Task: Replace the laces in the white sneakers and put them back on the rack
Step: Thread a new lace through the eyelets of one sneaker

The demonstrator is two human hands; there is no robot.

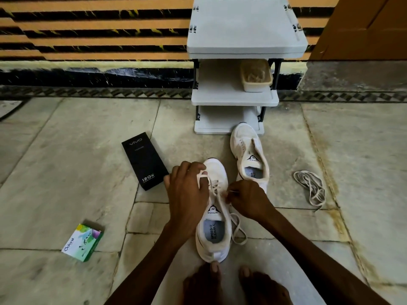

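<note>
White low-top sneaker (217,236) is laced partway, my left hand (187,190) and right hand (248,199) pinching its cream lace (200,176); its twin (246,150) beyond them sits laceless.

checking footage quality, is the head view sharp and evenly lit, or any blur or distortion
Head view: dim, even light, soft shadows; left hand, right hand, lace and near sneaker are sharp, its insole print readable; wall stripes look jagged; wide-angle lens splays the rack.

A black box (145,160) lay on the stone floor (66,172), its near end printed 120W. A green Odonil box (83,243) lay nearer, well apart. Further back stood a beige tub (256,75), a striped wall (88,29) and a wooden door (363,25).
</note>
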